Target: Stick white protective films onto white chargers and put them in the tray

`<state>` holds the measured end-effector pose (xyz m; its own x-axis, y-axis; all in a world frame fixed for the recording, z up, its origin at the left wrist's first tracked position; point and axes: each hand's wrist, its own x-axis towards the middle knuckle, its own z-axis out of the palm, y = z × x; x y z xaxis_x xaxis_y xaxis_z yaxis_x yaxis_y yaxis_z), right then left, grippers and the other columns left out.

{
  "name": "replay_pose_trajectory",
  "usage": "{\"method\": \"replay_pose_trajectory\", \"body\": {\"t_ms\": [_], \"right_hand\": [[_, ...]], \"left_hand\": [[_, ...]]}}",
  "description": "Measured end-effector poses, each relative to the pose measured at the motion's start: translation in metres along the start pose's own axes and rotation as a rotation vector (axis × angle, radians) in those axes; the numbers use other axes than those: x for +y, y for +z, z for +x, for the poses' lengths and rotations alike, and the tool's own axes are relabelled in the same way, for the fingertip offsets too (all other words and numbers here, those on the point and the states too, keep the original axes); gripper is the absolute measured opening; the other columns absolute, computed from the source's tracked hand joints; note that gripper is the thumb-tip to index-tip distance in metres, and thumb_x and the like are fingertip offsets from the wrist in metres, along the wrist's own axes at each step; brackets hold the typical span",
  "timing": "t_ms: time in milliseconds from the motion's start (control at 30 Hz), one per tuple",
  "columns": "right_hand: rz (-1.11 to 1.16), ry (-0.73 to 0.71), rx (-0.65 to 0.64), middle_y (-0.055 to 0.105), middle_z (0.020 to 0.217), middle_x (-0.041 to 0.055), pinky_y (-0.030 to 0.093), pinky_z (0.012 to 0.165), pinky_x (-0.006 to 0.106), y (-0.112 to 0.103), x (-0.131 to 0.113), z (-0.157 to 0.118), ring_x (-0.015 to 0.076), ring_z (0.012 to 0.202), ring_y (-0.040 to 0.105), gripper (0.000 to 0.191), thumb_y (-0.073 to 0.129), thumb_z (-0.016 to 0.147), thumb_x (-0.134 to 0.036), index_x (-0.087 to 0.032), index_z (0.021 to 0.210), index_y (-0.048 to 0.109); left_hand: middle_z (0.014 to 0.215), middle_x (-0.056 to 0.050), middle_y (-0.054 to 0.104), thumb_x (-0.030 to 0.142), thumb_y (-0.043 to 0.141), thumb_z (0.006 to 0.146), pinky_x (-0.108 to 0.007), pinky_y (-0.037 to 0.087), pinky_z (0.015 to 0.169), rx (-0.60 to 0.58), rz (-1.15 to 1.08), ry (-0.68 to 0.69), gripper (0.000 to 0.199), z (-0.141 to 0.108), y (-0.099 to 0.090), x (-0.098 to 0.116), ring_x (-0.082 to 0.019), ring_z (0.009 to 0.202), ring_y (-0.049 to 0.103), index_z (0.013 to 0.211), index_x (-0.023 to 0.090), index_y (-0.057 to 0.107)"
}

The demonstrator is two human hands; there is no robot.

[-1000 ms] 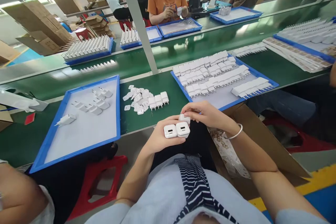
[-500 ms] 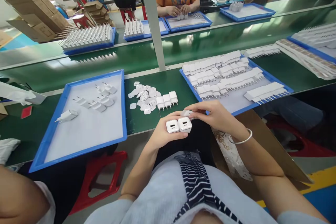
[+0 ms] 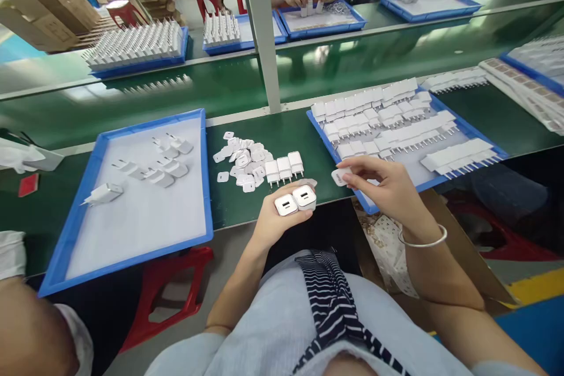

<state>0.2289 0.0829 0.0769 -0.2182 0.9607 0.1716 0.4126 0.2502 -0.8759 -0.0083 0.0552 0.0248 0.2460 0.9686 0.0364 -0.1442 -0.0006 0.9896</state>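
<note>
Chargers (image 3: 304, 198), two with ports facing up, sit in the left hand (image 3: 272, 220), its fingers wrapped round them just off the bench (image 3: 227, 210). Half a second ago the right hand (image 3: 388, 185) was against them; now it is apart to the right, pinching a white piece (image 3: 339, 177) its fingers partly hide. That hand blocks some of the right tray (image 3: 412, 169). Caps (image 3: 242, 160) and three plugs (image 3: 284, 168) lie between that and the left tray (image 3: 141, 235). Beyond, a post (image 3: 264, 41) rises.
</note>
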Motion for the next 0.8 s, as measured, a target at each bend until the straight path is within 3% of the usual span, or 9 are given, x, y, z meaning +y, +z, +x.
{"method": "replay_pose_trajectory", "body": {"t_ms": [133, 267, 333, 433, 567, 667, 733, 800], "right_hand": [[0.179, 0.184, 0.063, 0.078, 0.079, 0.0013, 0.061, 0.070, 0.033, 0.009, 0.002, -0.013, 0.0215, 0.072, 0.076, 0.020, 0.070, 0.091, -0.038, -0.023, 0.099, 0.060], [-0.109, 0.174, 0.102, 0.080, 0.089, 0.0045, 0.050, 0.056, 0.028, 0.029, 0.006, -0.020, 0.0247, 0.079, 0.077, 0.011, 0.061, 0.097, -0.034, -0.024, 0.099, 0.056], [-0.277, 0.100, 0.112, 0.078, 0.093, 0.0060, 0.048, 0.058, 0.030, 0.038, 0.010, -0.020, 0.0256, 0.084, 0.076, 0.005, 0.056, 0.100, -0.029, -0.024, 0.102, 0.058], [-0.360, -0.081, 0.153, 0.075, 0.100, 0.0083, 0.054, 0.073, 0.035, 0.048, 0.018, -0.018, 0.0251, 0.093, 0.072, 0.009, 0.053, 0.100, -0.018, -0.022, 0.102, 0.062], [-0.411, -0.250, 0.308, 0.069, 0.114, 0.0127, 0.055, 0.086, 0.042, 0.050, 0.023, -0.014, 0.0263, 0.101, 0.065, 0.010, 0.060, 0.096, -0.015, -0.021, 0.090, 0.066], [-0.281, -0.185, 0.328, 0.069, 0.093, 0.0069, 0.057, 0.075, 0.037, 0.046, 0.020, -0.014, 0.0202, 0.081, 0.065, 0.008, 0.065, 0.094, -0.018, -0.022, 0.089, 0.069], [-0.035, -0.064, 0.313, 0.069, 0.081, 0.0013, 0.058, 0.065, 0.031, 0.043, 0.015, -0.015, 0.0155, 0.068, 0.066, 0.003, 0.070, 0.092, -0.020, -0.023, 0.092, 0.071], [0.252, 0.077, 0.289, 0.070, 0.078, -0.0017, 0.060, 0.058, 0.026, 0.040, 0.009, -0.017, 0.0127, 0.060, 0.067, 0.014, 0.077, 0.086, -0.022, -0.025, 0.098, 0.074]], "left_hand": [[0.128, -0.012, 0.073, 0.014, 0.080, 0.077, -0.044, 0.054, 0.107, 0.153, 0.310, 0.326, 0.038, 0.006, 0.008, -0.001, -0.027, 0.121, 0.069, 0.114, 0.021, 0.075], [0.131, -0.013, 0.071, 0.005, 0.074, 0.077, -0.041, 0.056, 0.108, 0.242, 0.576, 0.558, 0.048, 0.009, 0.013, -0.002, -0.025, 0.122, 0.068, 0.123, 0.018, 0.069], [0.132, -0.014, 0.069, 0.003, 0.072, 0.077, -0.039, 0.055, 0.109, 0.245, 0.651, 0.619, 0.050, 0.010, 0.013, -0.001, -0.025, 0.123, 0.068, 0.125, 0.016, 0.067], [0.134, -0.015, 0.068, 0.002, 0.069, 0.079, -0.036, 0.056, 0.109, 0.234, 0.711, 0.674, 0.049, 0.010, 0.012, -0.001, -0.024, 0.123, 0.067, 0.126, 0.015, 0.065], [0.134, -0.014, 0.068, 0.003, 0.068, 0.080, -0.037, 0.057, 0.107, 0.230, 0.731, 0.676, 0.048, 0.008, 0.011, -0.001, -0.024, 0.123, 0.067, 0.126, 0.016, 0.065], [0.133, -0.014, 0.069, 0.004, 0.070, 0.079, -0.037, 0.057, 0.106, 0.209, 0.671, 0.640, 0.048, 0.006, 0.010, -0.001, -0.024, 0.122, 0.068, 0.125, 0.017, 0.065], [0.132, -0.013, 0.070, 0.005, 0.071, 0.077, -0.037, 0.058, 0.106, 0.196, 0.636, 0.613, 0.047, 0.006, 0.009, 0.000, -0.024, 0.120, 0.069, 0.123, 0.017, 0.067], [0.130, -0.013, 0.070, 0.004, 0.072, 0.077, -0.037, 0.058, 0.106, 0.195, 0.630, 0.595, 0.046, 0.005, 0.009, 0.001, -0.024, 0.119, 0.070, 0.121, 0.017, 0.067]]}}
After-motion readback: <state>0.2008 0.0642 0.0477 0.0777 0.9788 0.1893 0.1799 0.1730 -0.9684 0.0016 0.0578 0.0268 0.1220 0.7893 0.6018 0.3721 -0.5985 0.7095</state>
